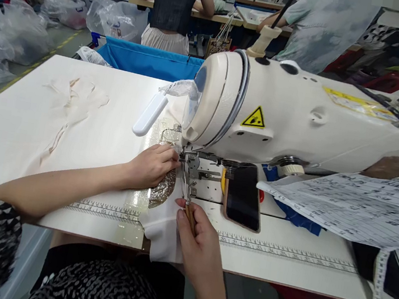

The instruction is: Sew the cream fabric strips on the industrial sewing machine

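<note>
A white sewing machine [284,112] stands over the table, its needle area close to both hands. My left hand [153,165] has its fingers pinched together beside the presser foot [187,160], at the edge of the white fabric [165,232]. The fingertips cover what they grip there. The fabric hangs down over the table's front edge. In my right hand [197,240] is an awl-like tool [189,214] with a wooden handle and a thin metal shaft. It points up toward the presser foot, and its tip is hard to make out.
A phone [244,197] lies right of the needle area, near a paper sheet with writing [361,205]. Sheer fabric scraps [78,102] lie on the left. A white lamp-like piece [151,114] sticks out left of the machine head. Behind are a blue cloth bin [149,59] and two people.
</note>
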A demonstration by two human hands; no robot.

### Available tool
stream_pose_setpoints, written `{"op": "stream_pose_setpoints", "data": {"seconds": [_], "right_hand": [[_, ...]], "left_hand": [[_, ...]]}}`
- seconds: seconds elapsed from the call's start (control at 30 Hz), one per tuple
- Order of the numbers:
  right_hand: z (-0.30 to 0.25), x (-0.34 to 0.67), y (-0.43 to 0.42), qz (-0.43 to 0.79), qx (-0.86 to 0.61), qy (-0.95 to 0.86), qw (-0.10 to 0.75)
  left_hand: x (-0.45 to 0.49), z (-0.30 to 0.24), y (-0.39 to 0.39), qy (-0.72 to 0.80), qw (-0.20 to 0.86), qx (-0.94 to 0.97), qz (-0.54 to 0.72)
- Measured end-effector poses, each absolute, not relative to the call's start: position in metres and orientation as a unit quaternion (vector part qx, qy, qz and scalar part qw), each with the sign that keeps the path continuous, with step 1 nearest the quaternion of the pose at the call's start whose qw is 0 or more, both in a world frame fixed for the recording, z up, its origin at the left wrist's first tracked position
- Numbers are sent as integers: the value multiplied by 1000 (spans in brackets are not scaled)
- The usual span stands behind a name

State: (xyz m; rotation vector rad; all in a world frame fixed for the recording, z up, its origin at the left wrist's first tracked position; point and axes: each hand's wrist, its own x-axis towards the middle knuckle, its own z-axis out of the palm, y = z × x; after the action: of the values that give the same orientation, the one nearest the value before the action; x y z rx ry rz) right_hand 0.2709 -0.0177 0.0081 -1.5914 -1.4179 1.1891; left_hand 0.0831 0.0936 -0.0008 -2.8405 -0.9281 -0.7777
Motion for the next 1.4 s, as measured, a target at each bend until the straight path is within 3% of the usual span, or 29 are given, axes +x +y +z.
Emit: {"op": "stream_pose_setpoints", "data": {"seconds": [0.4, 0.8, 0.97, 1.17, 1.3, 1.4], "right_hand": [[6, 265, -10, 412, -616, -575, 347], [7, 257, -17, 248, -587, -662, 394], [20, 246, -24, 201, -518, -696, 455], [35, 234, -40, 166, -407, -763, 474], [25, 247, -49, 172, -475, -732, 456], [11, 261, -42, 127, -559, -708, 413]], "left_hand": [[83, -1, 89, -296, 24, -933, -203], [85, 1, 88, -329, 6, -926, -183], [87, 5, 88, -332, -11, -926, -182], [103, 18, 93, -370, 47, -923, -90], [99, 11, 98, -448, -77, -865, -212], [90, 2, 103, -425, -177, -832, -311]]}}
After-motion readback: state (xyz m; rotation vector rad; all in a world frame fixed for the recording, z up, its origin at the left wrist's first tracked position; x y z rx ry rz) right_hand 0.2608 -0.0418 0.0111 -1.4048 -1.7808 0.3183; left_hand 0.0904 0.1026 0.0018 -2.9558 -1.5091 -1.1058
